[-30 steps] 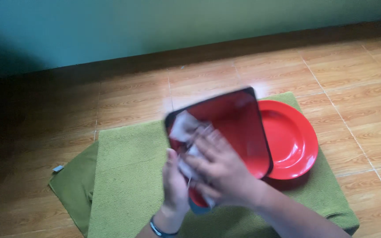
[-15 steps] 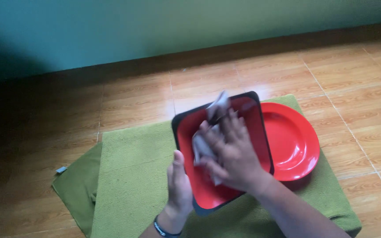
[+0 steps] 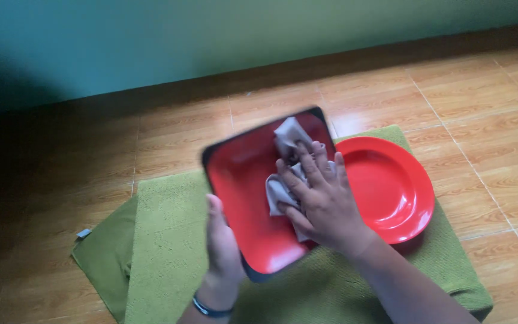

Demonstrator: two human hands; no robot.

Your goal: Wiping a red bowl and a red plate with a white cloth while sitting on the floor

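My left hand point(image 3: 222, 241) grips the left edge of a red rectangular plate with a black rim point(image 3: 244, 192), holding it tilted above a green towel point(image 3: 163, 258). My right hand point(image 3: 324, 201) presses a crumpled grey cloth point(image 3: 285, 157) flat against the plate's red inner face. The cloth shows above and left of my fingers. A dark band sits on my left wrist.
A round red plate point(image 3: 391, 186) lies on the green towel just right of the held plate. The towel is spread on a brown tiled floor point(image 3: 487, 120), with a dark skirting and a teal wall point(image 3: 211, 36) behind. A small grey tag point(image 3: 83, 233) lies at the towel's left corner.
The right hand with the cloth has slid up the plate's face, from its lower end toward the middle and top. The plate has shifted slightly in my left hand.
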